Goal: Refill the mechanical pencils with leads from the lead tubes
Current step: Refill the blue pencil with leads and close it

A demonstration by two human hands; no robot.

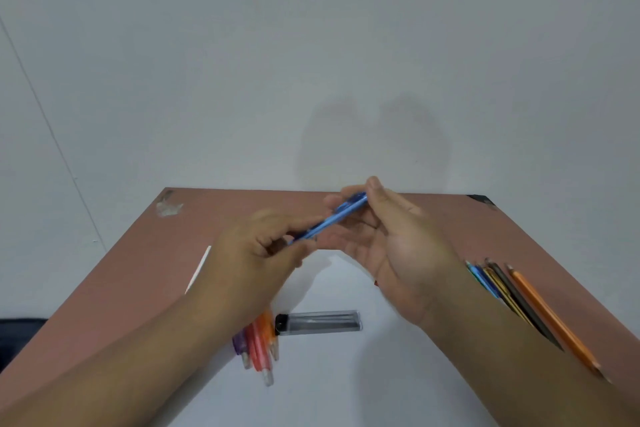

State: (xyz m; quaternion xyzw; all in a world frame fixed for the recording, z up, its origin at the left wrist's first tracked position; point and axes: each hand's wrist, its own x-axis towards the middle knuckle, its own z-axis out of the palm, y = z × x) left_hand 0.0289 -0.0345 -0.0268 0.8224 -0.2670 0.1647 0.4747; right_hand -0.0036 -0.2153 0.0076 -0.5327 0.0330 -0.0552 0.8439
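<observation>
Being held above the table (pixel 138 270), a blue pencil (pixel 329 218) is pinched at its lower end by the left hand (pixel 263 253) and at its upper end by the fingertips of the right hand (pixel 391 243). The cap end looks due for opening next. A lead tube (pixel 320 322) lies closed on the white sheet (pixel 346 374), beside more pencils (pixel 258 343).

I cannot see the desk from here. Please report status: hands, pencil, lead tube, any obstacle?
Left hand and right hand both grip blue pencil, off the table. Lead tube lies untouched on white sheet. Nothing in the way.
</observation>
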